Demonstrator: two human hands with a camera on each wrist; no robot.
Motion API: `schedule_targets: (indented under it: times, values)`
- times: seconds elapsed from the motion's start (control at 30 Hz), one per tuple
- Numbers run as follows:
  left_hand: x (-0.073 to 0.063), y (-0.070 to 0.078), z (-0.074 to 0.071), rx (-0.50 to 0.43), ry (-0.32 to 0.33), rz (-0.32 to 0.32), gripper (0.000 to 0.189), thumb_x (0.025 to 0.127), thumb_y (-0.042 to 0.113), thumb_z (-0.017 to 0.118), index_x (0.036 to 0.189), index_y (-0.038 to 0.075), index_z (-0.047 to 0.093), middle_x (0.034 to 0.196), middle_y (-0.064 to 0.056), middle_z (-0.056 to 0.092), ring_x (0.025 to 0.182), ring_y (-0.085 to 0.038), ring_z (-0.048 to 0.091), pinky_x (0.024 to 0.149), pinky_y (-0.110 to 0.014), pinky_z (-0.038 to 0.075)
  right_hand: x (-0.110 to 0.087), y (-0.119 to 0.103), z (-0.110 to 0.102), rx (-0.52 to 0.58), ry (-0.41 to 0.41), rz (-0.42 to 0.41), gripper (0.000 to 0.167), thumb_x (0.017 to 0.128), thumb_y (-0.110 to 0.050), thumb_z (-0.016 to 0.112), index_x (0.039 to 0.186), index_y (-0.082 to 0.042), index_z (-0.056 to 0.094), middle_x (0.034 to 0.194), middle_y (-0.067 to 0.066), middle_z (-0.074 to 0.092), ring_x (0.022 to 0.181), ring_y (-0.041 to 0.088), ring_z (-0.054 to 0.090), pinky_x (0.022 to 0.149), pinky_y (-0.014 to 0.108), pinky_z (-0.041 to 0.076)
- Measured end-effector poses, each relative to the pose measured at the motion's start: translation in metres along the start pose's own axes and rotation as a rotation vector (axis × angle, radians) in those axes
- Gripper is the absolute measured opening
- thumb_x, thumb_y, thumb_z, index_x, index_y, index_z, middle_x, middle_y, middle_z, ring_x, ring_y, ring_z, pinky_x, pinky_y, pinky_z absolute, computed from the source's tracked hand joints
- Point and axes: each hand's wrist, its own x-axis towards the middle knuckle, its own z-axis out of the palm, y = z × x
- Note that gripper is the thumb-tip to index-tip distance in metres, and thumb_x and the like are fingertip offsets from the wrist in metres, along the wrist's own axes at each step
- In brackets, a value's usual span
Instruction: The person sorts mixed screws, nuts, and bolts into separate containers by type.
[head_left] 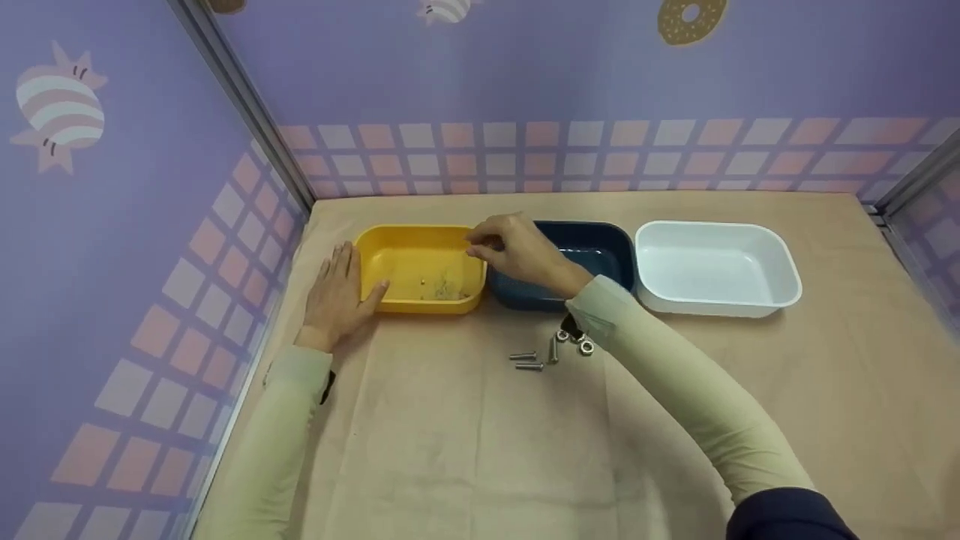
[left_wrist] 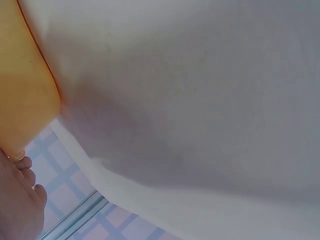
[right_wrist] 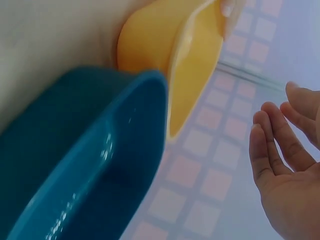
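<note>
The yellow tray stands on the cloth with small, unclear bits on its floor, toward the front right. My left hand rests flat along its left side, the thumb over the front rim. Above the gap between the yellow tray and the dark blue tray hovers my right hand. Its thumb and forefinger are bent toward each other with a gap, and I see nothing between them. In the right wrist view the other fingers of that hand are loosely bent.
A white tray stands to the right of the blue one. In front of the blue tray lie several bolts and nuts, partly beneath my right forearm. Patterned walls close off the back and the left side.
</note>
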Motion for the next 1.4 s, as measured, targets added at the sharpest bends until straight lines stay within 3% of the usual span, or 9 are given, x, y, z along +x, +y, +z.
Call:
schedule_targets:
  times: [0.27,0.63,0.87,1.17,1.4]
  values:
    - [0.0,0.006,-0.002,-0.003,0.039,-0.006,0.089,0.107,0.058,0.048,0.162,-0.01,0.033,0.174,-0.028,0.024,0.164,-0.047,0.016,0.134,-0.058,0.013,-0.022,0.012,-0.017,0.0,0.017,-0.043,0.02,0.104,-0.021,0.073,0.118,-0.011,0.082,0.112,0.004,0.079,0.096,0.014,0.071,0.093,0.031,0.062]
    - [0.005,0.042,0.0,-0.005,0.056,0.099,0.086,0.106,0.061,0.05,0.164,-0.001,0.038,0.173,-0.021,0.032,0.165,-0.043,0.016,0.135,-0.054,0.012,-0.053,0.025,-0.016,0.011,0.082,-0.141,0.023,0.101,-0.019,0.077,0.118,-0.005,0.081,0.112,0.013,0.078,0.101,0.022,0.075,0.091,0.038,0.064]
    - [0.009,0.06,0.003,-0.045,0.066,0.127,0.085,0.106,0.06,0.05,0.165,0.001,0.037,0.173,-0.019,0.033,0.166,-0.039,0.015,0.136,-0.051,0.01,-0.071,0.031,-0.016,0.009,0.099,-0.138,0.023,0.1,-0.02,0.078,0.118,-0.006,0.08,0.115,0.01,0.078,0.105,0.022,0.075,0.095,0.04,0.063]
    - [0.014,0.082,0.012,-0.042,0.115,0.185,0.084,0.105,0.061,0.052,0.163,0.001,0.041,0.17,-0.02,0.04,0.164,-0.041,0.023,0.134,-0.056,0.019,-0.091,0.036,-0.005,-0.008,0.1,-0.155,0.022,0.099,-0.019,0.079,0.117,-0.006,0.08,0.112,0.009,0.078,0.101,0.02,0.074,0.09,0.042,0.064]
    - [0.016,0.098,0.019,-0.056,0.159,0.233,0.082,0.104,0.06,0.054,0.161,0.001,0.045,0.167,-0.018,0.045,0.16,-0.041,0.034,0.132,-0.055,0.026,-0.108,0.043,0.009,0.088,0.122,-0.121,0.024,0.098,-0.02,0.08,0.116,-0.004,0.08,0.112,0.01,0.078,0.101,0.028,0.075,0.091,0.046,0.064]
